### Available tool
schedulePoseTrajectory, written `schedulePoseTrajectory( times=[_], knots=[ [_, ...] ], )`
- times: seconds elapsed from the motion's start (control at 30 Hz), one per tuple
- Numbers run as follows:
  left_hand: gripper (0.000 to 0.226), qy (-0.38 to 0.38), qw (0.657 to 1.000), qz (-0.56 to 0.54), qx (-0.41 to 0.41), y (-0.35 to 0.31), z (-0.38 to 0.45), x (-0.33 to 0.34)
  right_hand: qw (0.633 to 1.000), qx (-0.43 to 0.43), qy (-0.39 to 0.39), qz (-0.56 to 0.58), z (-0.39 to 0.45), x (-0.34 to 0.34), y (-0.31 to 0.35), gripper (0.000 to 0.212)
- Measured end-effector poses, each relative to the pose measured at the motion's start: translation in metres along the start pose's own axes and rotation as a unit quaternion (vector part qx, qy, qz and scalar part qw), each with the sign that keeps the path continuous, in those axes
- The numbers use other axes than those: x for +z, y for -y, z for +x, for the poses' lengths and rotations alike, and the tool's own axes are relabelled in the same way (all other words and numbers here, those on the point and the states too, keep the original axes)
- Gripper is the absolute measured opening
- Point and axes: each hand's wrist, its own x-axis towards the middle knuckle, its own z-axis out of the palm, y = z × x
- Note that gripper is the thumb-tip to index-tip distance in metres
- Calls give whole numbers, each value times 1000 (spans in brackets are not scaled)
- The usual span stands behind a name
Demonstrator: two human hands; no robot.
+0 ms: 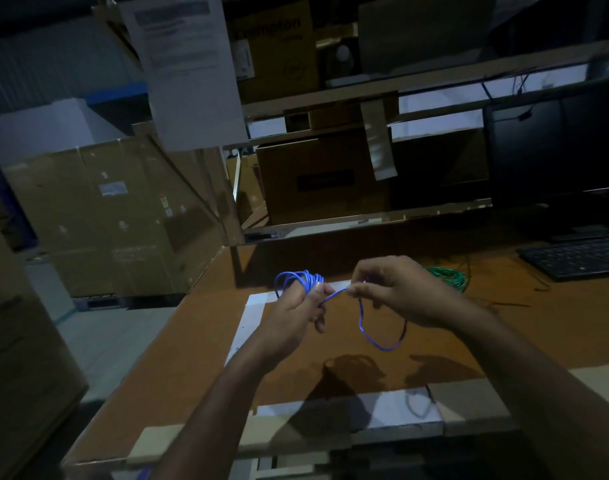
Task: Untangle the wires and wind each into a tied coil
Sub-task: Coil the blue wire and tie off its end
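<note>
My left hand (298,308) grips the blue coil (298,279); my right hand (395,292) pinches its light, springy tail at 3 o'clock.

A blue wire (298,279), mostly coiled, is held above the surface, one loose loop drooping toward five o'clock. A green wire (448,276) lies bundled at its three o'clock.

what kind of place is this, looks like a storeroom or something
Probably a warehouse or stockroom workstation: large brown cardboard boxes on shelving, a black computer monitor and black keyboard on the brown worktable.
</note>
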Motion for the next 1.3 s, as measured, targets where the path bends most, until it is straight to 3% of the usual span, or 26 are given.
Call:
schedulePoseTrajectory(
  times=[0.13,0.23,0.3,0.37,0.4,0.43,0.53,0.63,0.77,0.83,0.97,1.03,1.13,1.23,1.3],
  knots=[
    [33,-11,981,-194,-28,-14,-4,-8,980,32,-111,163,2,-2,-19,9],
    [28,-5,942,-333,-37,-25,-7,-15,940,63,-23,334,-1,-5,-26,18],
    [32,8,928,-373,-27,-25,-7,-17,851,92,14,518,-4,-1,-22,20],
    [35,7,923,-385,-27,-21,-7,-18,740,128,-12,660,-4,2,-21,17],
    [36,9,923,-383,-27,-19,-6,-19,707,136,-32,693,-2,4,-22,17],
    [36,15,927,-375,-26,-18,-6,-18,710,140,-59,688,2,7,-23,16],
    [41,34,935,-353,-25,-18,-8,-11,825,155,-155,521,11,23,-24,16],
    [33,44,938,-343,-17,-19,-8,-3,897,169,-213,348,11,35,-23,12],
    [21,-28,927,-373,-4,-22,-3,1,969,161,-135,132,2,45,-15,9],
    [25,-37,913,-405,5,-25,-3,4,986,136,-83,47,-5,53,-5,11],
    [37,-49,893,-447,7,-23,0,7,993,83,8,-85,-11,66,8,54],
    [45,-75,903,-422,22,-19,3,8,990,65,22,-124,-11,65,13,61],
    [33,-127,932,-338,28,-13,8,10,985,49,32,-164,-11,57,20,60],
    [30,-165,957,-238,23,-6,12,12,990,65,80,-101,-16,50,36,65],
    [35,-176,964,-197,17,-2,16,10,991,70,113,-22,-19,48,45,53]
  ],
)
